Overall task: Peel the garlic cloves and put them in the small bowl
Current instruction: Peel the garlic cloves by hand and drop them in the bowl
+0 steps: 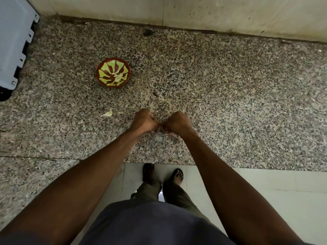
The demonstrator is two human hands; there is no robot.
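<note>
A small red bowl (113, 72) with a yellow-green pattern stands on the speckled granite counter (230, 85), up and left of my hands. Several pale peeled garlic cloves (118, 77) lie in its bottom. An unpeeled garlic clove (108, 113) lies on the counter left of my hands. My left hand (144, 121) and my right hand (177, 123) are curled and meet fingertip to fingertip over the counter, pinching something small between them. That thing is almost hidden by the fingers; it looks like a garlic clove.
Bits of garlic skin (120, 112) are scattered on the counter around my hands. A grey plastic appliance (14, 41) stands at the far left. A tiled wall (194, 11) runs behind the counter. The counter's front edge is below my hands, with the floor and my feet under it.
</note>
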